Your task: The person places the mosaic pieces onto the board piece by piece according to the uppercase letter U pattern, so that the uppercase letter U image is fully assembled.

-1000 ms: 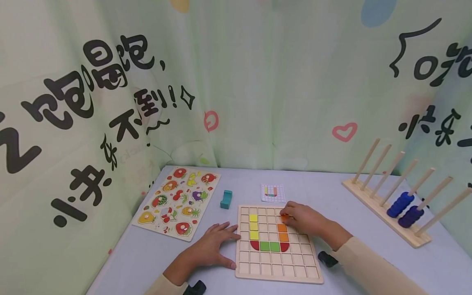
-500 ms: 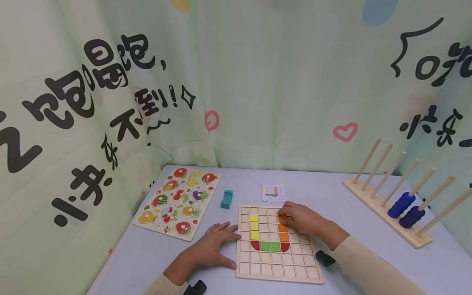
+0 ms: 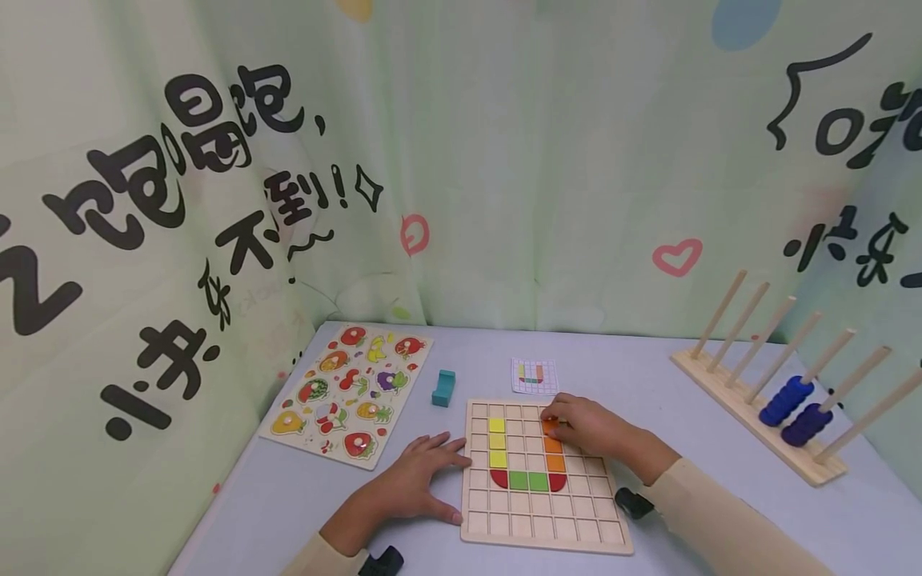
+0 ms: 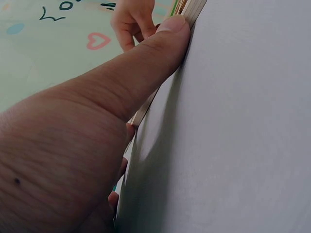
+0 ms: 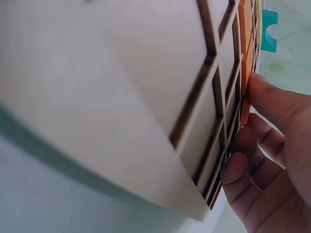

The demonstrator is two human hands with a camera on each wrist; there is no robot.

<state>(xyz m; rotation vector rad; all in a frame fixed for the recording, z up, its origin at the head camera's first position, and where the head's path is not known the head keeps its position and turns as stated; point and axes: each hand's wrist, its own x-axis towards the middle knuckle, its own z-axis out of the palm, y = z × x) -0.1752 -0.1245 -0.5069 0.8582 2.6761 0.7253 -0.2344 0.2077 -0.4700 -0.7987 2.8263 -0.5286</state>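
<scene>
A wooden grid board (image 3: 519,528) lies on the table, with coloured tiles forming a U. Yellow tiles (image 3: 498,442) make the left side, green tiles (image 3: 528,481) the bottom between rounded red tiles (image 3: 499,478), and orange tiles (image 3: 554,462) the right side. My right hand (image 3: 587,428) pinches an orange tile (image 5: 246,111) between thumb and fingers at the top of the orange column, partly hiding it. Fingers spread, my left hand (image 3: 425,478) rests against the board's left edge; the left wrist view shows its thumb (image 4: 150,53) on that edge.
Behind the board lies a small pattern card (image 3: 534,376) with a printed U. A teal block (image 3: 443,389) stands left of it, beside a fruit puzzle board (image 3: 346,396). At the right is a peg stand (image 3: 756,420) with blue and purple beads. Printed curtains (image 3: 540,200) enclose the table.
My right hand has shifted slightly left and down with the orange tile, bringing it to the top of the orange column. My left hand stays at the board's edge.
</scene>
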